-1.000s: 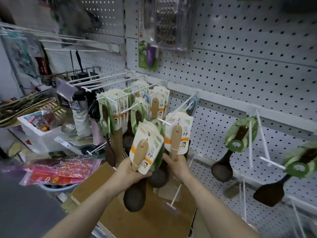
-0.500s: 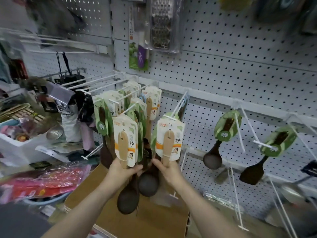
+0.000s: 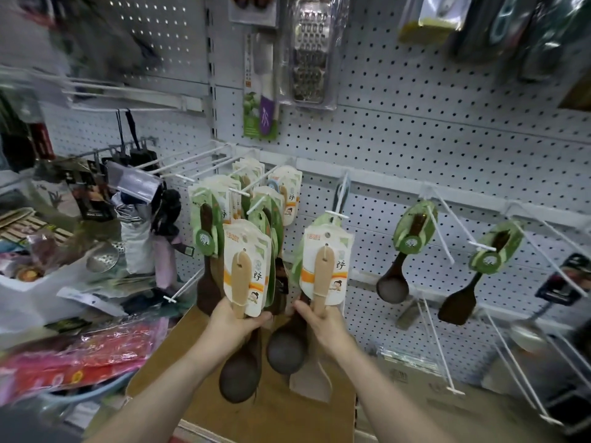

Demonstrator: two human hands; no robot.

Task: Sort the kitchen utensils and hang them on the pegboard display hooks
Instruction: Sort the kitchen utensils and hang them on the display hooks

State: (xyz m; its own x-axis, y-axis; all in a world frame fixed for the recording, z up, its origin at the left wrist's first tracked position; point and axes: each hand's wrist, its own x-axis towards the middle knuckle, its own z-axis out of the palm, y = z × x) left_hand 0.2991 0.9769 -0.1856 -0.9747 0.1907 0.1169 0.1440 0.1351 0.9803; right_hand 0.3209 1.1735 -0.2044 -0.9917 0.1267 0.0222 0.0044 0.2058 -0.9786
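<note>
**Head view.** L hand (image 3: 235, 324), low ctr: fingers are curled round a bundle of carded spoons (image 3: 246, 266), held upright w/ a pale wooden handle in front. A dark spoon bowl (image 3: 238, 377) is seen below the fist at 6 o'clock.

R hand (image 3: 323, 324), just beside at 3 o'clock: thumb and fingers are closed round a second bundle (image 3: 326, 270). A dark round bowl (image 3: 286, 350) and a pale spatula blade (image 3: 311, 382) are seen under it. The two bundles are held apart, in front of the pegboard (image 3: 415, 139).

A white hook (image 3: 335, 215) is seen at 12 o'clock of the second bundle, tip just above the front card; whether any card is on it cannot be told.

More carded utensils (image 3: 208, 225) are hung at 11 o'clock of the L hand. At 3 o'clock a dark spoon (image 3: 391, 284) and a dark spatula (image 3: 457, 306) are hung apart from each other. A grater (image 3: 311, 59) and a packed knife (image 3: 260, 100) are hung high at 12 o'clock.

A cardboard box (image 3: 278, 417) is placed beneath both forearms; red packets (image 3: 80, 356) are piled at 9 o'clock.
</note>
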